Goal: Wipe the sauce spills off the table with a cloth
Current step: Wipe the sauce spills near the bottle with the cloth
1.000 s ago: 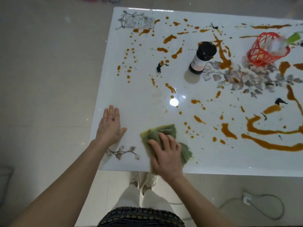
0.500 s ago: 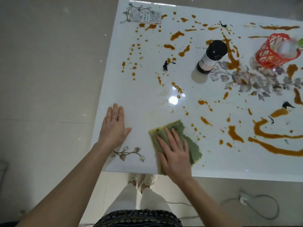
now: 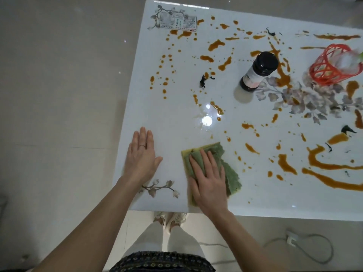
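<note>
Single head-worn wide-angle cam; bench is viewed steeply downward from above its near edge, close up; right part is cut off; floor seen left & below.

We count one table, one green cloth at six o'clock, one dark bottle at one o'clock, one red basket at two o'clock, two hands, the left hand and the right hand, and sauce spills too many to number.

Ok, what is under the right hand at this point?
The green cloth, pressed flat on the white table by the right hand. Whatever lies beneath the cloth is covered and cannot be seen.
</note>
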### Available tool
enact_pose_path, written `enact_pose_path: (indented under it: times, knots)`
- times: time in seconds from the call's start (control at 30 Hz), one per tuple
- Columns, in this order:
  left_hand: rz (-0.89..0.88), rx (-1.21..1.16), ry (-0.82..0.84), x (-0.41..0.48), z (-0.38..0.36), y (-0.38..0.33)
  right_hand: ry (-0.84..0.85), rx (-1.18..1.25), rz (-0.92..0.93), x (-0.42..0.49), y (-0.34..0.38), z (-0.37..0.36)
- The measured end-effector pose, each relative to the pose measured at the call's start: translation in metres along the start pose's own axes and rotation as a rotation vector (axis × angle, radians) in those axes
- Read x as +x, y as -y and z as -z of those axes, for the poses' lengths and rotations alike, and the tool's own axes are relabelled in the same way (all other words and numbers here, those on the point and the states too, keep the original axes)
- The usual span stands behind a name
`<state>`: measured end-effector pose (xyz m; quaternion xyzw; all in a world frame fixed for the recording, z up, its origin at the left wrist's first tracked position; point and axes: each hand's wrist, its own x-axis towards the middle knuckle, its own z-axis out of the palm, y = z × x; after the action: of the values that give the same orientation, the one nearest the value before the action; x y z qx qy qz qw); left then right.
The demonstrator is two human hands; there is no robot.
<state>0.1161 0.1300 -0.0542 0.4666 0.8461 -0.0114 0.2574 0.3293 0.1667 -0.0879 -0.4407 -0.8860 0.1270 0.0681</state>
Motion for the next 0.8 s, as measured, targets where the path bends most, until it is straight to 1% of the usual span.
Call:
enact_pose_path:
  times: [0.1,0.17,0.2,0.27,0.33,0.37,0.4,0.43,0.53,0.57,0.63,0.67,0.7,0.8]
  knots:
    - [-0.006,-0.014,-0.009,0.001,0.0,0.0,0.079,-0.018,0.185,0.011,0.016,-0.005]
    - [-0.011,-0.008,-0.009,0.0,0.001,0.001,0.101,-0.039,0.223,0.02,-0.001,-0.003]
    - [-0.016,-0.005,-0.004,-0.001,0.001,0.002,0.097,-0.046,0.179,0.022,-0.012,0.0]
    - [-0.024,-0.001,0.003,-0.003,-0.001,0.003,0.047,-0.034,-0.023,0.024,-0.032,0.005]
    - [-0.028,0.006,-0.01,-0.003,-0.001,0.004,-0.004,0.012,-0.206,0.024,-0.032,0.006]
    - [-0.031,0.009,-0.015,-0.003,-0.001,0.003,-0.025,0.028,-0.258,0.024,-0.023,0.005]
    - [-0.031,0.01,-0.019,-0.003,-0.001,0.004,-0.04,0.033,-0.267,0.022,-0.011,0.004]
    - [-0.029,0.009,-0.022,-0.002,-0.002,0.004,-0.039,0.028,-0.222,0.021,0.004,0.001]
    - [-0.035,0.003,-0.033,-0.002,-0.002,0.003,0.04,0.007,0.037,0.025,0.037,-0.01]
    - [-0.036,0.003,-0.037,-0.002,-0.002,0.004,0.05,0.007,0.095,0.034,0.04,-0.011]
    - [-0.036,0.007,-0.042,-0.002,-0.002,0.006,0.081,0.0,0.134,0.061,0.031,-0.01]
    - [-0.038,0.011,-0.041,-0.002,-0.001,0.006,0.089,-0.013,0.106,0.072,0.022,-0.008]
    - [-0.042,0.011,-0.037,-0.003,0.0,0.007,0.083,-0.017,0.039,0.079,0.009,-0.005]
    - [-0.058,-0.005,-0.024,-0.004,0.005,0.009,-0.014,0.024,-0.232,0.082,-0.023,0.003]
